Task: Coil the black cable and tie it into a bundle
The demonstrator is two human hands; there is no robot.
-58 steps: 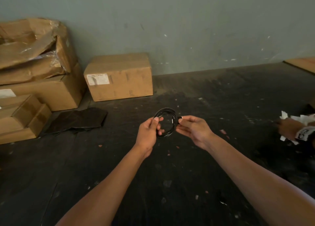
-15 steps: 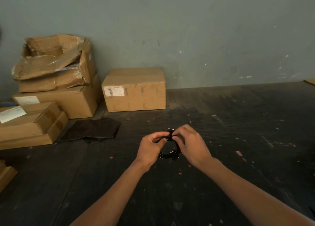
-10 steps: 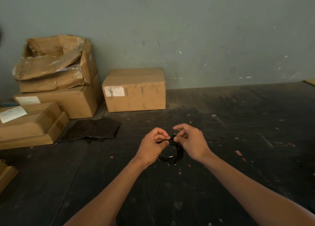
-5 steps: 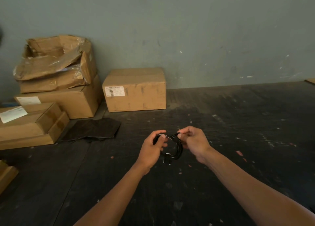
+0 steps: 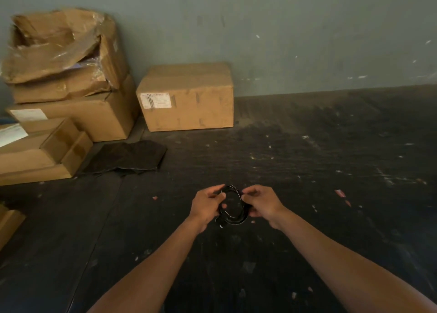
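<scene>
Cable coil (image 5: 233, 208) now tilted flatter, prob. w/ both hands.

Black cable (image 5: 233, 212) looks smooth & shiny w/ bright glints, boxes (image 5: 186, 97) are matt brown cardboard, torn box (image 5: 59, 52) has shiny clear tape, floor (image 5: 307, 159) rough & dark.

Since half second ago: left hand (image 5: 206, 206) shifted from top-left of small round coil of thin black cable (image 5: 233, 206) down onto its left side, fingers closed round strands. Right hand (image 5: 261, 202) moved from top to right side, pinching there. Coil sits lower between hands, hole more open to camera.
</scene>
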